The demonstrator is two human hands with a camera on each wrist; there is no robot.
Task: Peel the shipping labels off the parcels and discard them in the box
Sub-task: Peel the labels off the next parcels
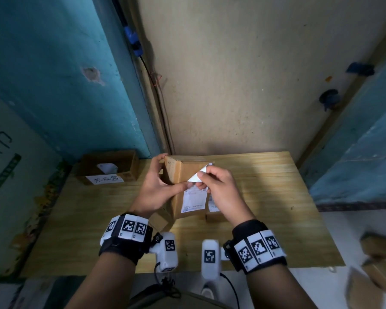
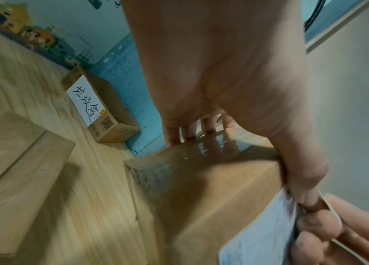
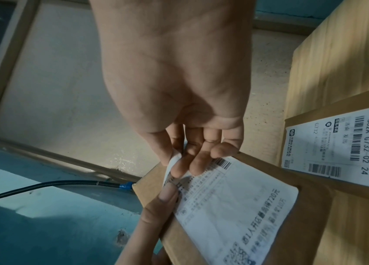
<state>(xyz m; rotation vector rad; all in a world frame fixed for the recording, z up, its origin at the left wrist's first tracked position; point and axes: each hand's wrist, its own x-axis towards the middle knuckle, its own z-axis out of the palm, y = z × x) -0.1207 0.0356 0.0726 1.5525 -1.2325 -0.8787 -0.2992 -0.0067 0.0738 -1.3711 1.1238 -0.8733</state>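
A brown cardboard parcel [image 1: 185,172] stands tilted up off the wooden table [image 1: 265,197]. My left hand [image 1: 158,186] grips it, fingers over its far top edge and thumb pressed on its front face. A white shipping label [image 1: 193,200] is stuck on that face; its upper corner is peeled up and folded back. My right hand [image 1: 212,186] pinches that loose corner [image 3: 174,161] between thumb and fingers. In the right wrist view the label [image 3: 231,206] still lies mostly flat on the parcel [image 3: 303,224]. A second parcel with its own label [image 3: 337,143] lies just behind.
An open cardboard box [image 1: 108,167] with a handwritten white tag and a discarded label inside stands at the table's back left corner. Another flat carton [image 2: 9,161] lies by my left wrist. More cardboard pieces [image 1: 379,262] sit off the table's right side. Walls close in behind.
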